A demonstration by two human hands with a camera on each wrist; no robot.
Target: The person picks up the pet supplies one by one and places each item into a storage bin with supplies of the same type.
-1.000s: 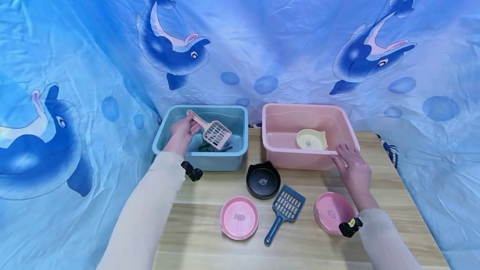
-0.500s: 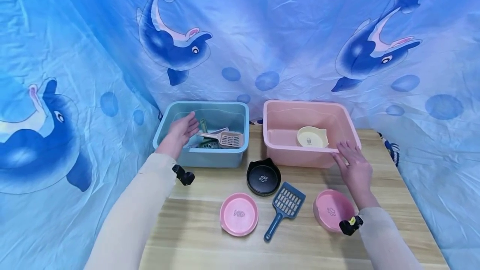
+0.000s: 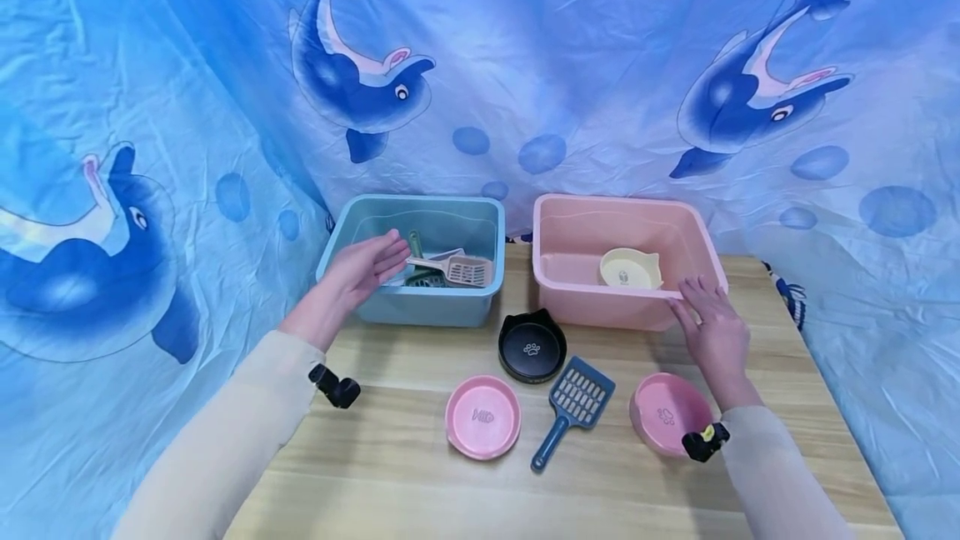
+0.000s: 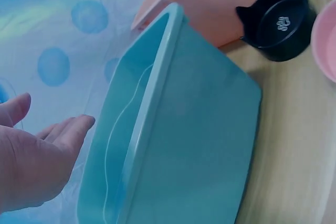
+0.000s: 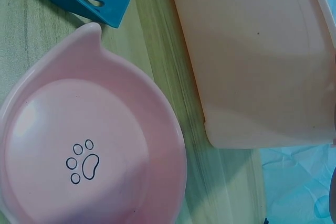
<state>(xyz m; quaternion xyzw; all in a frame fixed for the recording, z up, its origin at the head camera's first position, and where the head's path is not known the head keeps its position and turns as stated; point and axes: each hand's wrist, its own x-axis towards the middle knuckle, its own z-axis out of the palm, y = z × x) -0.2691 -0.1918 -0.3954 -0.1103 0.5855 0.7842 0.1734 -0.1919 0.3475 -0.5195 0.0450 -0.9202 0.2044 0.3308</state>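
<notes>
**Left grip [image 3: 363, 267] spread and holding nothing at the blue tub [image 3: 450, 291]; right grip [image 3: 716, 333] on the rim of the pink tub [image 3: 600, 287].**
The left grip's fingers lie straight, thumb apart, and the beige slotted scoop [image 3: 467, 272] sits at its three o'clock inside the blue tub, handle end just beside the fingertips; contact cannot be told. A green scoop [image 3: 415, 242] lies there too, while a cream cat-eared bowl [image 3: 630, 269] occupies the pink tub, at the right grip's ten o'clock, so the contents seem grouped by kind. The right grip pinches the front rim near its five-o'clock corner, probably to steady the tub. On the worktop [image 3: 390, 465], a navy slotted scoop [image 3: 581, 392] lies at the right grip's eight o'clock and a pink paw-print bowl [image 3: 667, 415] at seven, apparently within easy reach.
</notes>
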